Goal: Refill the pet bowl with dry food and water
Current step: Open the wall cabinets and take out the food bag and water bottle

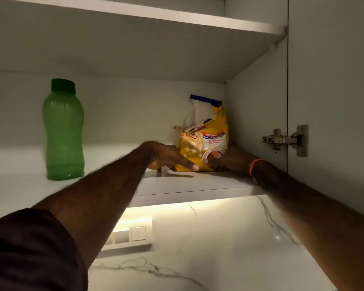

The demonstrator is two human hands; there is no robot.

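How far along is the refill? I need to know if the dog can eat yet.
Early. Done: nothing visible; no bowl is in view. In hand: both hands, left hand and right hand, reach the yellow food bag on the cabinet shelf. Left: pouring food, then water; the green bottle stands untouched.

Domestic kitchen, seen looking up into an open wall cupboard. White cupboard shelves carry household goods: a green plastic water bottle and a yellow bag of adult dog food standing in the right rear corner. A concealed metal door hinge is fixed to the cupboard's right side. Beneath the cupboard, a warm strip light illuminates a white marble-veined backsplash bearing a row of wall switches.
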